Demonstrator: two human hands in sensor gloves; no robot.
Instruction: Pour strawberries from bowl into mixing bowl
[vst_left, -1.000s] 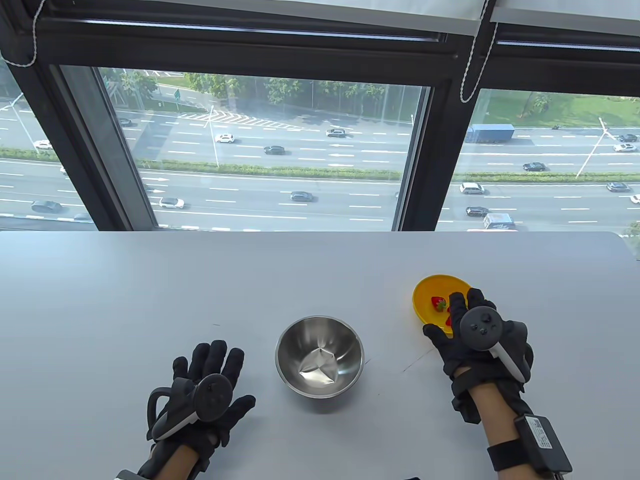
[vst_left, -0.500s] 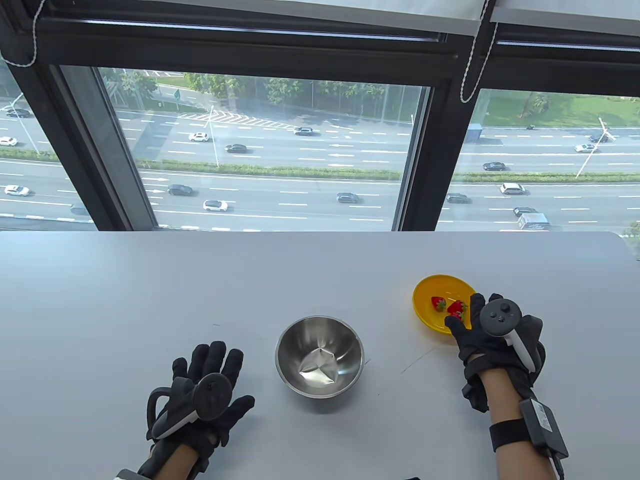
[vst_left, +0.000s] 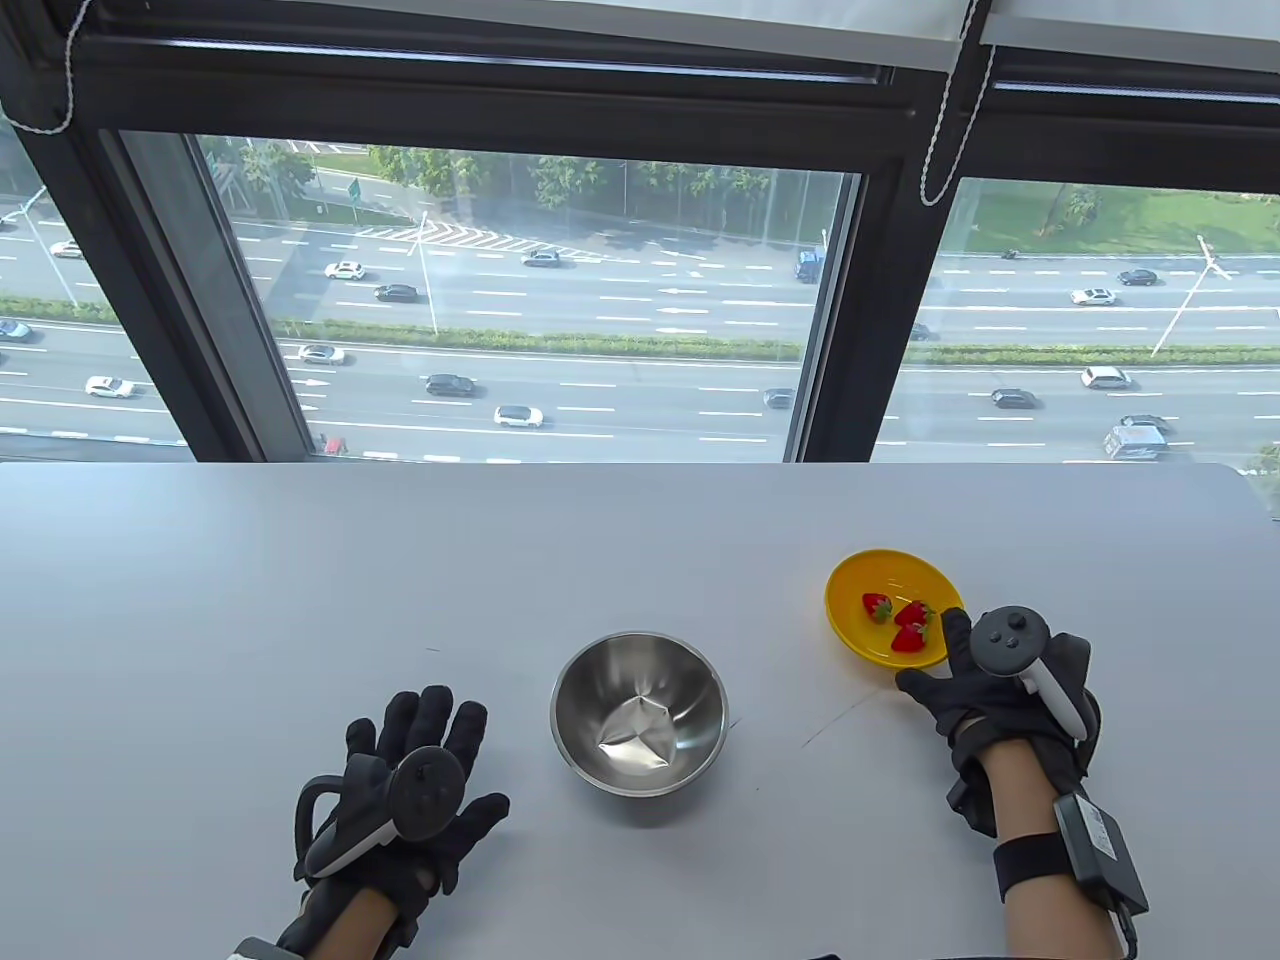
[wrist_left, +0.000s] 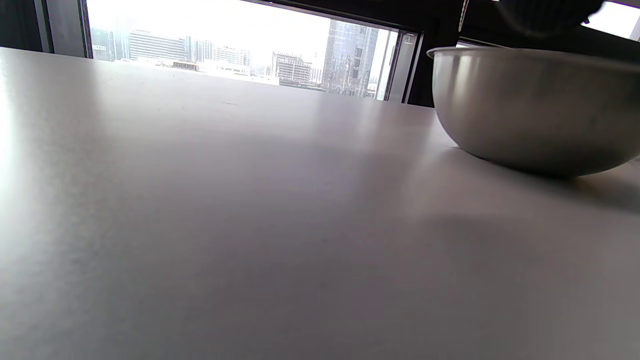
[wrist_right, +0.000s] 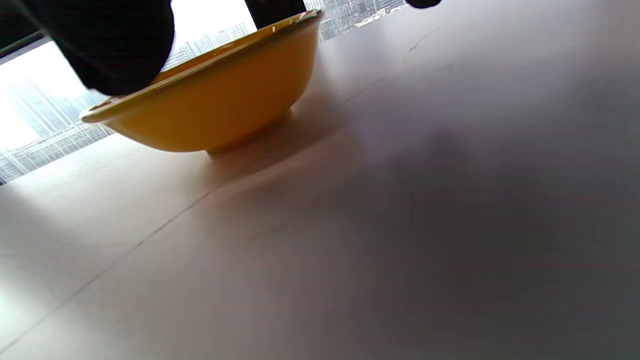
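Observation:
A yellow bowl (vst_left: 848, 628) stands on the table at the right and holds three strawberries (vst_left: 908, 626). An empty steel mixing bowl (vst_left: 578, 690) stands at the centre. My right hand (vst_left: 950, 670) is at the yellow bowl's near right rim with fingers spread; one fingertip (wrist_right: 115, 45) lies over the rim of the yellow bowl (wrist_right: 225, 95) in the right wrist view. I cannot see it gripping the bowl. My left hand (vst_left: 440, 750) rests flat and open on the table, left of the mixing bowl (wrist_left: 530, 110), apart from it.
The grey table (vst_left: 400, 560) runs to a large window at the back. A thin dark line (vst_left: 835, 715) marks the surface between the two bowls.
My right hand has drawn back and to the right, from over the yellow bowl to its near right rim, uncovering the strawberries. The left hand and both bowls have not moved.

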